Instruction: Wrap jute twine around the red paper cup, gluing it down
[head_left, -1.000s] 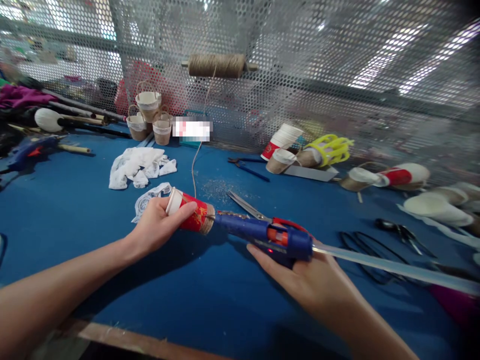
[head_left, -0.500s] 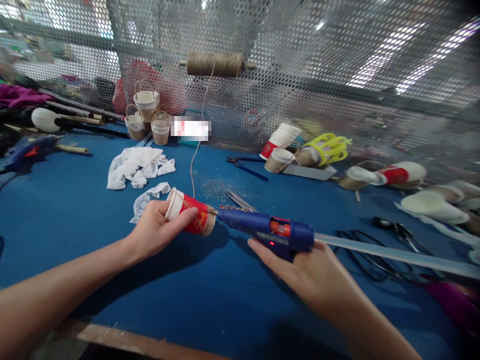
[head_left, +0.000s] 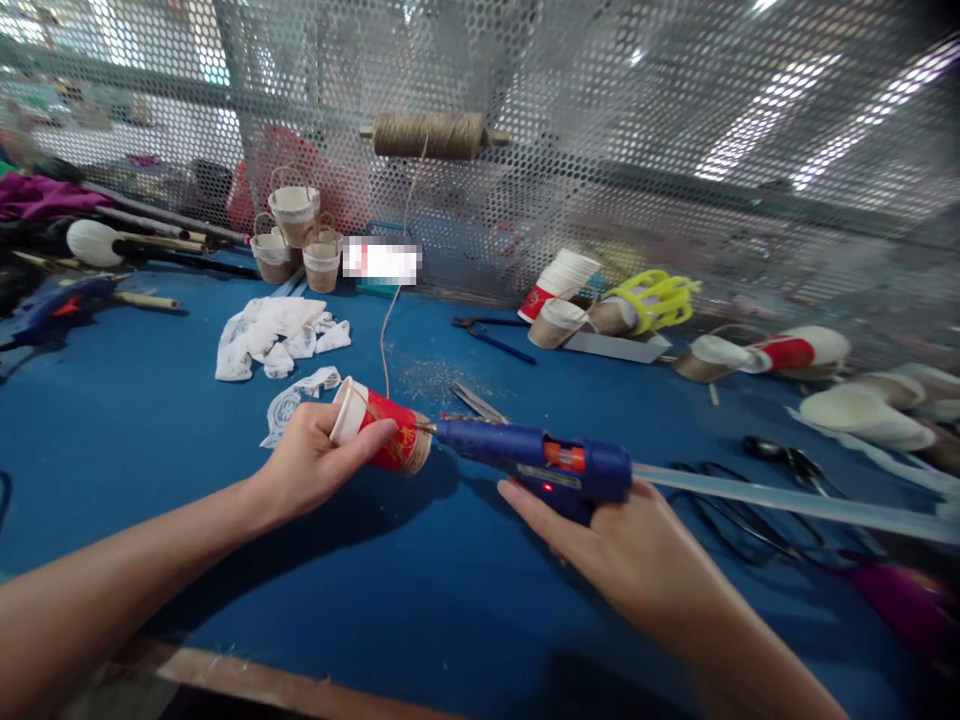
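My left hand (head_left: 311, 462) grips a red paper cup (head_left: 380, 436) lying sideways, its base end wound with brown twine. A twine strand (head_left: 386, 335) runs from the cup up to a spool (head_left: 429, 134) on the mesh wall. My right hand (head_left: 630, 555) holds a blue hot glue gun (head_left: 544, 463) with a clear glue stick (head_left: 787, 501) sticking out behind. The gun's nozzle touches the cup's twine-wrapped base.
Blue felt table (head_left: 420, 600). Scissors (head_left: 480, 403) lie behind the gun, white lace scraps (head_left: 271, 333) at left, finished twine cups (head_left: 297, 238) at the back, pliers (head_left: 491, 330), stacked cups (head_left: 561, 280), a yellow plastic piece (head_left: 657, 297), another glue gun (head_left: 56, 300) far left, black cable (head_left: 739, 520) at right.
The glue gun and my right hand have lifted slightly, the nozzle staying at the cup's base. My left hand has turned the cup a little.
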